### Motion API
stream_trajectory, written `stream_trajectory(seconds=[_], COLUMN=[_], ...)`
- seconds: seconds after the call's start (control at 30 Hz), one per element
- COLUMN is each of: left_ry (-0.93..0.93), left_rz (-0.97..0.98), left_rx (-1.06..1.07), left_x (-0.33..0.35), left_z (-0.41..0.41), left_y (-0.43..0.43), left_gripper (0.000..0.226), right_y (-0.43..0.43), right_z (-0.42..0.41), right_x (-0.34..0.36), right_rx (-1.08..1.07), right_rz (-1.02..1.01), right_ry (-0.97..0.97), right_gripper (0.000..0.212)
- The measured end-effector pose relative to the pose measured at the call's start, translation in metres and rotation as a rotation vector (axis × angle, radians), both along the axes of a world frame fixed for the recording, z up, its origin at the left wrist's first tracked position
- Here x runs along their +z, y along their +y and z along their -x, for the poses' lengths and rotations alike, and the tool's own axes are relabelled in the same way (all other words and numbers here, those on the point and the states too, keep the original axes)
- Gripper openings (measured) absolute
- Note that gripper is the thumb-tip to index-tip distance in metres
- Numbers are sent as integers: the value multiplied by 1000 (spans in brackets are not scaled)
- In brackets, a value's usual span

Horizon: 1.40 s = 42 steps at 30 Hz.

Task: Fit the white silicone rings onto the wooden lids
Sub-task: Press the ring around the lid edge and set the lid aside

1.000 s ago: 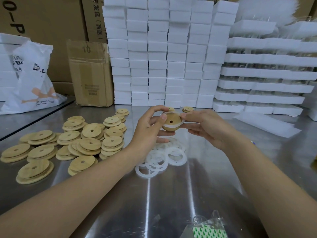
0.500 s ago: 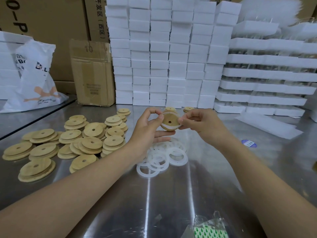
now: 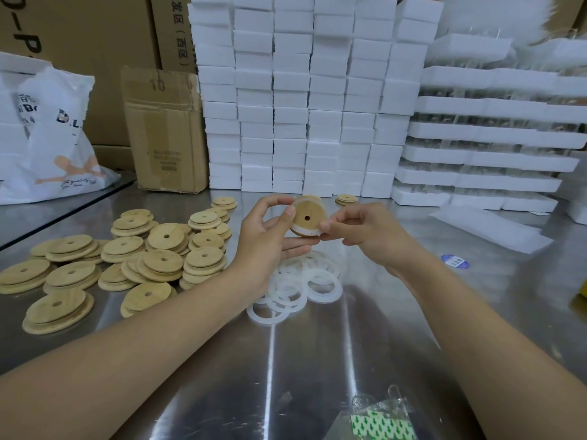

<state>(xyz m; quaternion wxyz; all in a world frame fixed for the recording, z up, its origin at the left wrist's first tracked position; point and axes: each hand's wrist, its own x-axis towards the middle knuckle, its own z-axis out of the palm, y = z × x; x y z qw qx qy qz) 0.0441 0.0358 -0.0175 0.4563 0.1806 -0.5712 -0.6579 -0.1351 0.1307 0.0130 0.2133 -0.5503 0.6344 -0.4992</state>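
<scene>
The steel table [image 3: 317, 360] fills the view, and I place everything else by the pile of loose rings [image 3: 322, 298] lying on it in front of me. Well beyond the pile stands a wall of stacked white boxes [image 3: 301, 90]. To the left of the pile spreads the heap of bare lids [image 3: 163, 260], still many.

Just above the pile and a little past it, my left hand [image 3: 263, 242] curls around the wooden lid [image 3: 313, 209], thumb on its near face at the left edge, fingers cupped beneath and behind. Across from it, my right hand [image 3: 371, 230] pinches with thumb and forefinger at the lid's right edge, the other fingers folded in. The silicone ring [image 3: 306, 230] shows as a white band along the lid's lower edge and a fainter one over the top.

I judge I'm seating the ring into place. Whether it sits flush all round I can't tell. Next I should turn the lid, press the band home along the rim, then set it aside and take another.
</scene>
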Motion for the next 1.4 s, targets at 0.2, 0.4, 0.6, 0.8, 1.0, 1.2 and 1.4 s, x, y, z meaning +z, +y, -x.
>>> stream_trajectory(seconds=[0.2, 0.4, 0.6, 0.8, 1.0, 1.2, 1.4], left_ry=[5, -41, -73, -65, -82, -112, -119], left_rz=[-25, 4, 142, 87, 103, 327, 481], left_rx=[-31, -33, 12, 72, 158, 218, 255], left_x=[0, 5, 8, 1, 1, 1, 2], left_z=[-2, -2, -5, 3, -1, -2, -5], left_y=[3, -1, -3, 5, -1, -4, -9], left_gripper=[18, 26, 27, 31, 12, 9, 12], right_y=[1, 2, 4, -2, -2, -3, 1], right_z=[3, 1, -8, -19, -23, -24, -24], right_x=[-3, -2, 3, 1, 2, -2, 0], right_rx=[-15, -13, 60, 7, 28, 58, 136], right_rz=[-6, 17, -25, 64, 7, -30, -81], right_ry=[-7, -52, -138, -341, -328, -181, -119], right_gripper=[22, 27, 19, 35, 38, 21, 23])
